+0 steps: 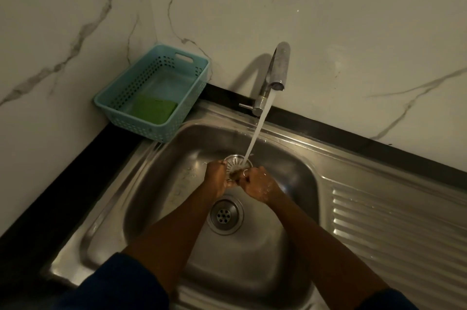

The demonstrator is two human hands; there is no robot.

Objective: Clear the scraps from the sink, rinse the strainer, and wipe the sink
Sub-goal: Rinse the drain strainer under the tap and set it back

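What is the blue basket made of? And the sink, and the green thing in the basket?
Blue basket: looks like matte plastic, moulded with rows of small holes and a cut-out handle.
Sink: shiny grey metal with reflections, probably stainless steel.
Green thing: seems a soft scrub pad or sponge; too dim to be sure.

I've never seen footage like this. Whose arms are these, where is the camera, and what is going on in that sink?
There is no machine here. A person wears a camera on the head, so the single picture looks down at their own arms. The left hand and right hand both grip a round metal strainer under water running from the tap. Below them is the steel sink with its open drain. In the corner beside the sink stands a blue basket holding a green sponge.
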